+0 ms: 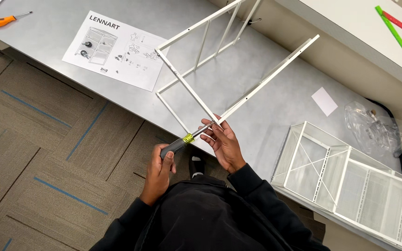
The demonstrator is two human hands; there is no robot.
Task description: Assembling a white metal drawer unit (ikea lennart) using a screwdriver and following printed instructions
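While the left hand [160,169] grips the screwdriver [182,142] closed-fisted, the right hand [224,142] pinches the white frame [196,95] corner over the table edge; keeping the shaft square to the joint seems wise

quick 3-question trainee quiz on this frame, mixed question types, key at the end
1. True or false: the left hand holds the screwdriver by its dark handle.
2. What does the right hand steady? A) mesh drawers B) a corner of the white frame C) the instruction sheet
3. Fill in: the orange-handled screwdriver lies on the grey ___.

Key: 1 true; 2 B; 3 table
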